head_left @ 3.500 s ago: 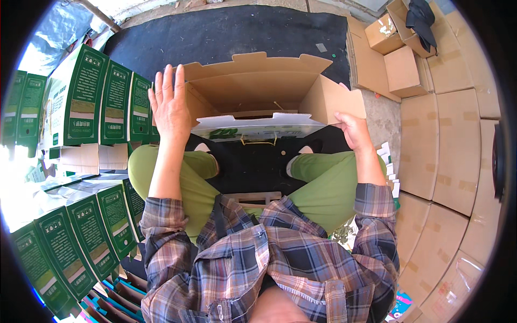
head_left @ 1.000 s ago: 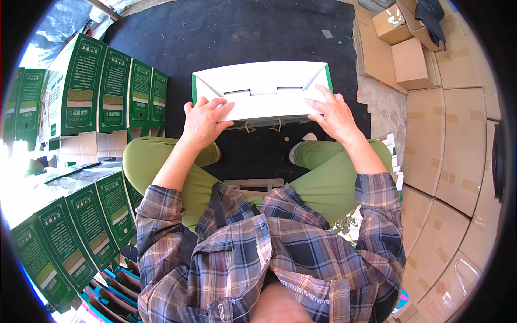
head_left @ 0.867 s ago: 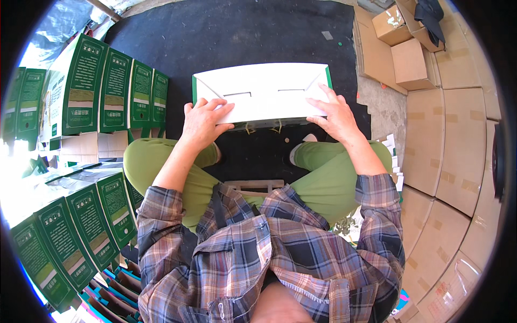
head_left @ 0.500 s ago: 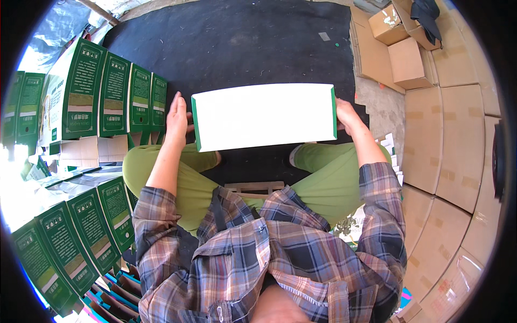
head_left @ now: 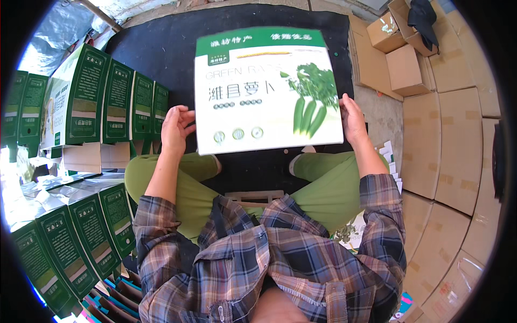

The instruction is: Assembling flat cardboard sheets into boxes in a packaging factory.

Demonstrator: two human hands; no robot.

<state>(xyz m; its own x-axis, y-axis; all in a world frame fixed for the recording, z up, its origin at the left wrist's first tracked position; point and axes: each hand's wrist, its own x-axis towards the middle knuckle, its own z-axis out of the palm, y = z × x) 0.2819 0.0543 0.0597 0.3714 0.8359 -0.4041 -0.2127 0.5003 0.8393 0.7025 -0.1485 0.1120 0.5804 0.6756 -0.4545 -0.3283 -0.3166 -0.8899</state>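
A white and green carton [head_left: 242, 121] with printed green radishes and leaves is held up in front of me, its large printed face toward me and slightly blurred. My left hand [head_left: 174, 132] is at its left edge, fingers curled toward the side. Against the right edge rests my right hand [head_left: 354, 119], thumb and fingers pointing up along it. The carton is supported between both hands; its far side and underside are hidden.
Rows of similar green cartons [head_left: 86, 107] stand at the left, with more green cartons [head_left: 81, 229] nearer me. Brown cardboard boxes [head_left: 423, 142] are stacked along the right. Open brown boxes [head_left: 406, 67] lie at the far right. A black mat [head_left: 258, 27] covers the floor ahead.
The carton has turned from showing a plain white narrow side to showing its large printed face, its top now reaching farther away. Both hands have shifted slightly along its edges.
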